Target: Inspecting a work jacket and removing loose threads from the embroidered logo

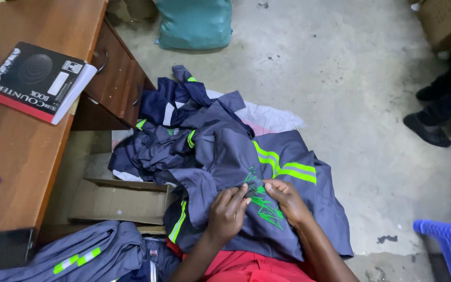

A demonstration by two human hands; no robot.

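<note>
While the grey jacket (267,172) lay on the lap, the left hand (228,214) and right hand (288,201) pinched its green stitching (262,206) with bent fingers (244,194).

Place: small garment workshop or tailoring room, plain and utilitarian. Evidence: bare, stained concrete floor (351,104); heap of grey work garments (204,141) with green reflective stripes, piled on the floor; further folded garments (79,256) of the same kind at lower left; open cardboard box (116,201) under a wooden desk (16,151) with drawers (116,78); black-and-red ledger book (35,81) on the desk; stuffed teal sack (194,23) against the far side; blue plastic chair (450,245); another person's dark shoes (429,130) nearby.
</note>
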